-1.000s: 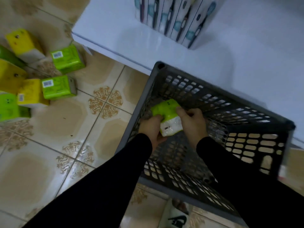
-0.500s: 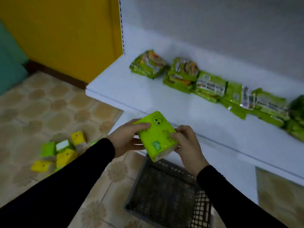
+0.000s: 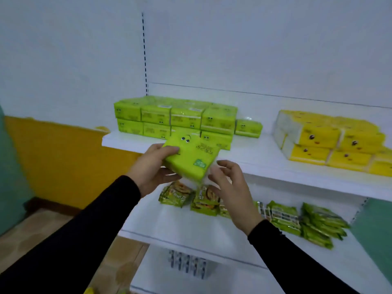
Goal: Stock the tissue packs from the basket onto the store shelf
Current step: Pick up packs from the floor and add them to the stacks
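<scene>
**A:** Green tissue pack (image 3: 192, 157) up in the air, tilted, cartoon eyes on its top face, right in front of the upper shelf (image 3: 265, 160) edge.

**B:** Who's got it?

**A:** The left hand (image 3: 151, 169), clearly. Its fingers (image 3: 169, 150) lie over the pack's near-left corner with the thumb underneath, clamped on it. The right hand (image 3: 232, 187) is at the pack's lower right corner, fingers spread apart and curled; whether they actually touch the wrapper I can't tell, the motion blur smears it.

**B:** And behind it?

**A:** A block of green packs (image 3: 176, 119) stacked two high on the upper shelf, hard against the back panel. The held pack overlaps the front of that block in view, hovering above the shelf's front lip. One single green pack (image 3: 248, 128) sits just beside the block's right end.

**B:** Further right?

**A:** A stack of yellow packs (image 3: 331, 141), well apart from the green ones, with bare white shelf between.

**B:** Below?

**A:** The lower shelf (image 3: 191, 228) carries a row of green snack bags (image 3: 297, 219), partly hidden by the right wrist. Under that, boxed toothbrushes (image 3: 187, 264), blurry. Black sleeves on both arms, tiled floor (image 3: 27, 230) at the left.
</scene>
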